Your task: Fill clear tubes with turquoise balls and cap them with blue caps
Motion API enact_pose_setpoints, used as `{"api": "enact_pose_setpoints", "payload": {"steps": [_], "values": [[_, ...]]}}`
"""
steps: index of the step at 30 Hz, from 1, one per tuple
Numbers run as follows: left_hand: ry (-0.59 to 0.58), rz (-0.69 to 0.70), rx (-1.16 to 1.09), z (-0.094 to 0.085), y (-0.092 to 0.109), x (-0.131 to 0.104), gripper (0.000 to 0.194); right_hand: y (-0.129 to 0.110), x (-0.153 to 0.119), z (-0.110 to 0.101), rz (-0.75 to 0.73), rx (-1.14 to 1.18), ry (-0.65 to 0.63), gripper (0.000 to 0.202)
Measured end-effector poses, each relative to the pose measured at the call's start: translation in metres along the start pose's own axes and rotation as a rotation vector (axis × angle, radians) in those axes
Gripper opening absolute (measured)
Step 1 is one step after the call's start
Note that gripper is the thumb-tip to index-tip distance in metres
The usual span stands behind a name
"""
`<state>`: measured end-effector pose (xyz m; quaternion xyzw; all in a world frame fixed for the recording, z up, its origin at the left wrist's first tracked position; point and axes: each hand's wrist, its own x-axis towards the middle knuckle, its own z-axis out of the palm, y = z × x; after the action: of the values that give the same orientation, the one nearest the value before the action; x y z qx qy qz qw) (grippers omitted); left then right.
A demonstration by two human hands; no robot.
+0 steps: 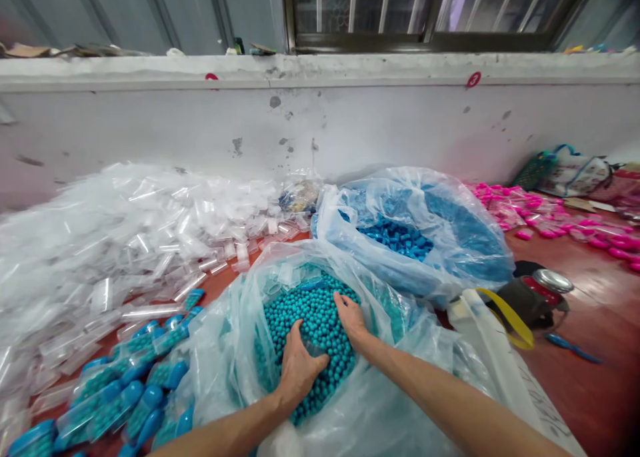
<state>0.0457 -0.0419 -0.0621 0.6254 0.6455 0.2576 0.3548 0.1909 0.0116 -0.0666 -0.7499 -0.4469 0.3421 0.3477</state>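
Observation:
Teal beads fill a clear plastic bag that stands open in front of me. My left hand is at the near left of the beads, its thumb and fingers curved around what looks like a clear plastic container, half sunk among them. To the right, my right hand rests on the beads, fingers stretched out and partly bent, with nothing visible in it. Several clear pieces lie at the far side of the bag's opening.
Empty clear containers are heaped at left. Bead-filled containers with blue caps lie near left. Behind the beads stands a bag of blue caps. Pink pieces, a yellow strap and a blue tool lie right. A wall runs behind.

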Motion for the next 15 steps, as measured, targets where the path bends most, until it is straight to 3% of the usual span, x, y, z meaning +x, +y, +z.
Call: {"api": "enact_pose_setpoints", "payload": {"steps": [4, 9, 12, 15], "values": [[0.052, 0.017, -0.065, 0.011, 0.001, 0.005, 0.084, -0.005, -0.006, 0.009, 0.0, 0.132, -0.05, 0.057], [0.095, -0.034, -0.104, 0.017, 0.006, 0.007, 0.089, -0.009, -0.013, 0.014, -0.079, 0.435, -0.16, 0.051], [0.096, -0.011, -0.149, 0.019, -0.003, 0.01, 0.09, -0.008, -0.026, 0.014, -0.253, 0.374, -0.192, 0.046], [0.054, 0.113, -0.192, 0.022, -0.019, 0.014, 0.077, -0.008, -0.04, 0.011, -0.531, 0.19, -0.297, 0.038]]}}
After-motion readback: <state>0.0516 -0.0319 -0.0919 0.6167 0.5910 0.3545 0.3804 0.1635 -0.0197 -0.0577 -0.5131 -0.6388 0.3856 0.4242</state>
